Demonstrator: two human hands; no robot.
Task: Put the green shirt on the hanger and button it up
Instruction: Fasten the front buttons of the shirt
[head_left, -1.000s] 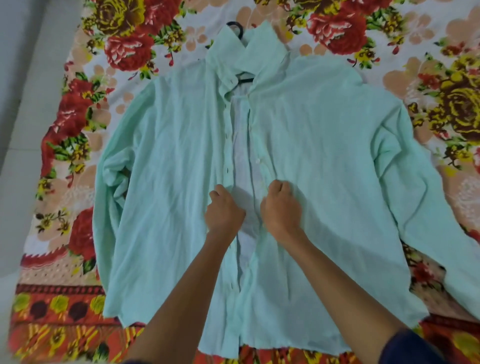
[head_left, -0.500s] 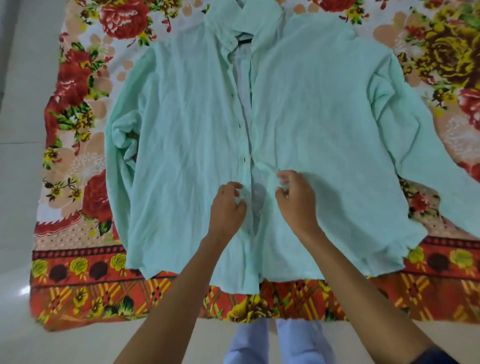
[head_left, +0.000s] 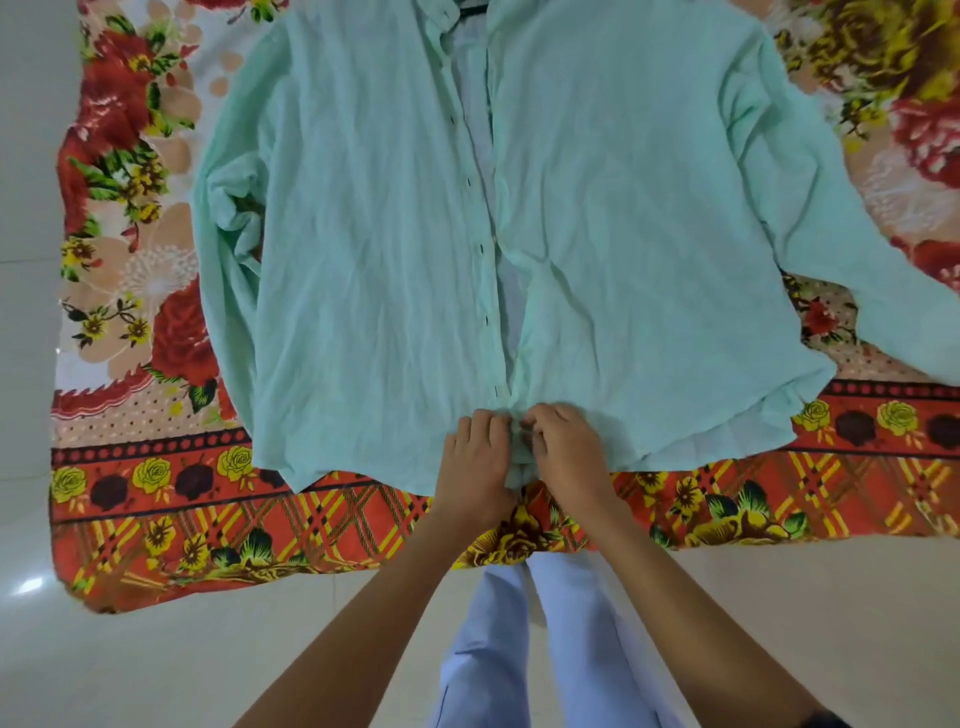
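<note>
Green shirt (head_left: 374, 249) lies flat, front up, on a floral bedsheet (head_left: 156, 499) spread on the pale tiled floor (head_left: 156, 665). Near end: left hand (head_left: 475, 467) and right hand (head_left: 569, 457) side by side at the bottom hem, fingers curled and pinching the two placket edges together. Just beyond the fingertips the placket gapes, a row of buttonholes (head_left: 482, 248) on the left-hand edge, all undone. Far end: a dark bit of hanger (head_left: 472, 7) shows at the collar.

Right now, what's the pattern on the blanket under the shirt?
Red and yellow flowers, with a plaid border; the blanket shows in the head view.
</note>
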